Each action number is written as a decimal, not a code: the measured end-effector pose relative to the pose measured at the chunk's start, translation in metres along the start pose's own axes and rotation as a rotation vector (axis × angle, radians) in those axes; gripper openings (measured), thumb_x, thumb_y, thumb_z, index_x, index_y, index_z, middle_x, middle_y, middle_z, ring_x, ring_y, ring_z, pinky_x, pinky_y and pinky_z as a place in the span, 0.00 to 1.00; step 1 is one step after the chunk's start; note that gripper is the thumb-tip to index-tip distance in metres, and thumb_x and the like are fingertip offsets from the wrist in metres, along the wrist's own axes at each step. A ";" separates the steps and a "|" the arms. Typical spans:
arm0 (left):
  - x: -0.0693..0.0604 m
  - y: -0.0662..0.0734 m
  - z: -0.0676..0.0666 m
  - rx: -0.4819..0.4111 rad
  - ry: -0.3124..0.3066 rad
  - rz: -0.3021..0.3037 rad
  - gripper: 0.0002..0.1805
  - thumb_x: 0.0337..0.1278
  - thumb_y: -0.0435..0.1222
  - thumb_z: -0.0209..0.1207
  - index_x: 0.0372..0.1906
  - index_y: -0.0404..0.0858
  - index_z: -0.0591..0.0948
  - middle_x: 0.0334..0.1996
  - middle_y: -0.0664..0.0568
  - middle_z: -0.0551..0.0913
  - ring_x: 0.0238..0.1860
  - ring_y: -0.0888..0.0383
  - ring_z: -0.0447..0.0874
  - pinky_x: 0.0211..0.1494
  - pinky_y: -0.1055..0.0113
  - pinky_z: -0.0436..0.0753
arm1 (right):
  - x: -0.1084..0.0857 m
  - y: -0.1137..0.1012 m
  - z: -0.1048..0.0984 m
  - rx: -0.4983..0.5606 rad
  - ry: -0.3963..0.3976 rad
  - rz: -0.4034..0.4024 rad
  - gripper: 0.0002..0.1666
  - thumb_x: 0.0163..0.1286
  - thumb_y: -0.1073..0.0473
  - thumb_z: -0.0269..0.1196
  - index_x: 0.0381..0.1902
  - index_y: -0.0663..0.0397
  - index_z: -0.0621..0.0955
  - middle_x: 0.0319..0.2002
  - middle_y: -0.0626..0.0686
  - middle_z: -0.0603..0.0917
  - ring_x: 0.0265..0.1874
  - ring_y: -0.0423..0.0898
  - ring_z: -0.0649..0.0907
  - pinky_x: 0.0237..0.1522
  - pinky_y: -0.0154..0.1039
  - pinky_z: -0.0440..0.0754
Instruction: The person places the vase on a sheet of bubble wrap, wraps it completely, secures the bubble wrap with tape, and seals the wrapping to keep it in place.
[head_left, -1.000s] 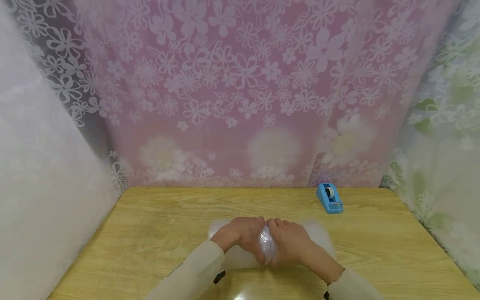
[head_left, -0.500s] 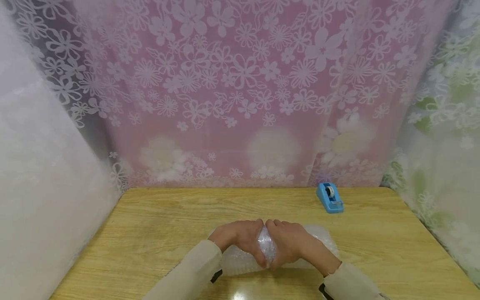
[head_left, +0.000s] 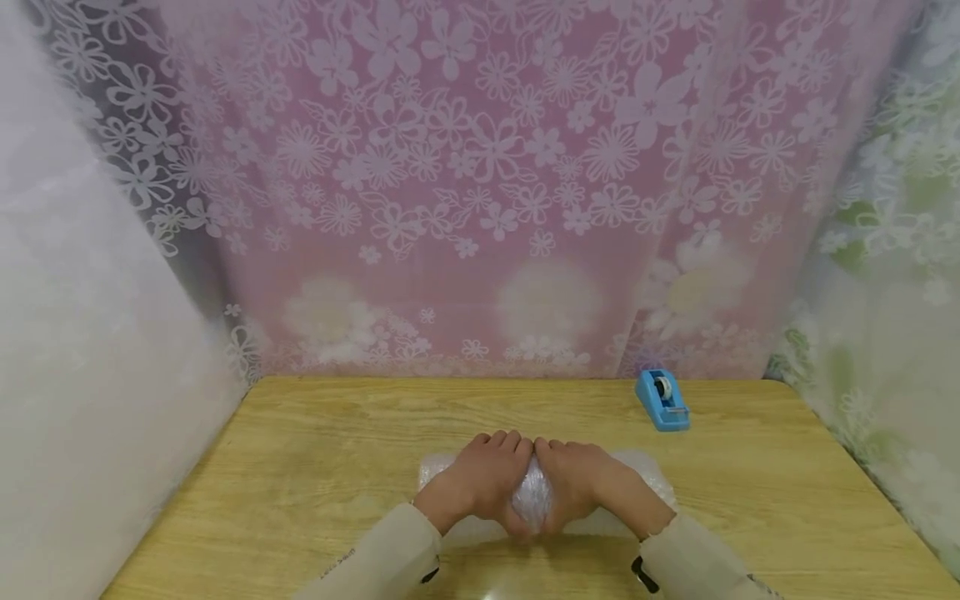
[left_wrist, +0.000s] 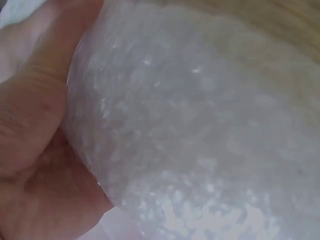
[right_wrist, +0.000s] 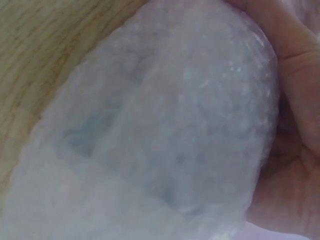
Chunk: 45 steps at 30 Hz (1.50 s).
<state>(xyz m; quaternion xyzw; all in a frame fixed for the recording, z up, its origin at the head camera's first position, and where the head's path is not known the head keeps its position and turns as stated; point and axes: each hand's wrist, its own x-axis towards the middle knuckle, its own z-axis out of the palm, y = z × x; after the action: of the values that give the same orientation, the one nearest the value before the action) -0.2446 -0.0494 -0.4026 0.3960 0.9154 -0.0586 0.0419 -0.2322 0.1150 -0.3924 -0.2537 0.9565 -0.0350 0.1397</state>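
Note:
A bundle of clear bubble wrap lies crosswise on the table near its front, its ends showing past both hands. My left hand grips it from the left, fingers over the top and thumb on the near side. From the right, my right hand holds it the same way, and the fingertips of both hands nearly meet. In the left wrist view the bubble wrap bulges against the curved thumb and palm. Dim bluish patches show through the bubble wrap in the right wrist view; what is inside cannot be made out.
A blue tape dispenser with a roll of tape stands at the back right of the wooden table. Behind the table hangs a pink flowered curtain. Pale sheets hang along the left and right sides.
My left hand's fingers have shifted farther over the top of the bubble wrap. My right hand keeps its hold with little movement. The tape dispenser stays in place.

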 end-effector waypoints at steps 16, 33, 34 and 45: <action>-0.006 0.024 0.004 0.201 0.151 -0.146 0.47 0.29 0.67 0.68 0.51 0.38 0.71 0.39 0.53 0.75 0.40 0.58 0.76 0.41 0.65 0.75 | 0.010 0.010 -0.006 0.140 -0.128 0.038 0.43 0.36 0.42 0.78 0.44 0.54 0.69 0.34 0.48 0.75 0.33 0.44 0.77 0.41 0.45 0.78; 0.005 0.013 0.009 0.100 0.156 -0.135 0.47 0.27 0.65 0.69 0.53 0.39 0.71 0.39 0.54 0.76 0.41 0.57 0.76 0.42 0.61 0.76 | 0.021 0.025 -0.012 0.364 -0.240 0.014 0.43 0.37 0.48 0.78 0.48 0.53 0.67 0.38 0.47 0.73 0.37 0.44 0.75 0.44 0.43 0.76; 0.006 0.012 0.009 0.092 0.147 -0.134 0.47 0.27 0.65 0.69 0.53 0.40 0.71 0.40 0.54 0.76 0.42 0.57 0.76 0.43 0.61 0.76 | 0.022 0.026 -0.012 0.373 -0.245 0.009 0.44 0.37 0.48 0.78 0.48 0.53 0.67 0.39 0.48 0.73 0.38 0.44 0.75 0.44 0.43 0.76; 0.016 0.006 0.007 -0.054 0.075 -0.114 0.39 0.28 0.58 0.70 0.47 0.41 0.71 0.36 0.53 0.74 0.35 0.56 0.75 0.38 0.62 0.77 | 0.025 0.036 -0.012 0.467 -0.280 0.015 0.42 0.39 0.51 0.78 0.50 0.51 0.68 0.42 0.48 0.72 0.40 0.46 0.73 0.45 0.45 0.75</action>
<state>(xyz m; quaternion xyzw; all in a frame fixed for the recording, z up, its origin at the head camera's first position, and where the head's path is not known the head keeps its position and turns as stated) -0.2508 -0.0345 -0.4122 0.3439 0.9386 -0.0212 0.0152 -0.2738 0.1335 -0.3921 -0.2099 0.8956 -0.2182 0.3258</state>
